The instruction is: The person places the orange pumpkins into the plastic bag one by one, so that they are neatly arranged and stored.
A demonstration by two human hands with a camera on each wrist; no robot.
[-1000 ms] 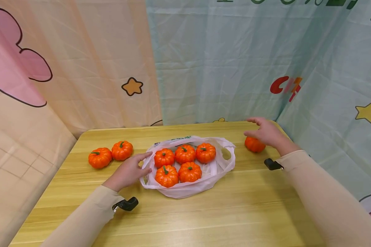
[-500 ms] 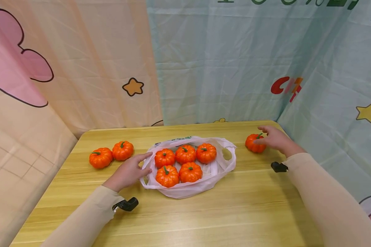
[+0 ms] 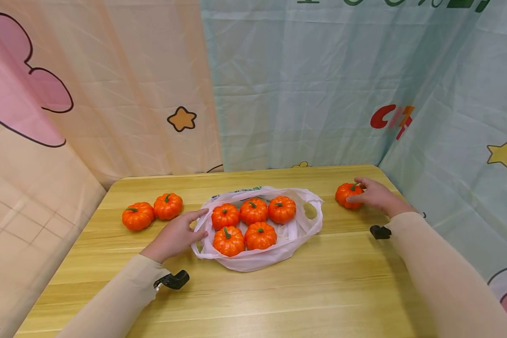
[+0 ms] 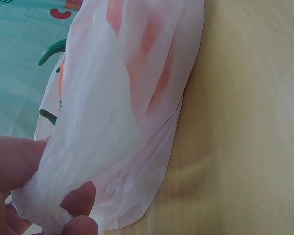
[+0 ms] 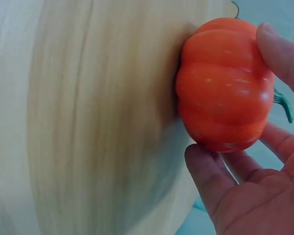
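Pumpkin (image 3: 347, 195), small, orange, ribbed and glossy with a green stem, at right of centre of the head view, on the table (image 3: 253, 291) near its far right corner. Gripped by the right hand (image 3: 373, 196): thumb and fingers (image 5: 279, 51) curled round its sides, now closed on it where half a second ago only reaching over it, and lower than a second ago. Bag (image 3: 297, 225), thin, white, crinkled, translucent plastic, at frame centre, lying open with five like pumpkins (image 3: 253, 211) inside. Near rim of bag pinched between thumb and fingers of the left hand (image 3: 175, 237), unchanged from the earlier frames. Two more pumpkins (image 3: 152, 211) touching each other at left centre. Table of pale, smooth wood-grain board. Soft printed curtains (image 3: 279, 84) behind.
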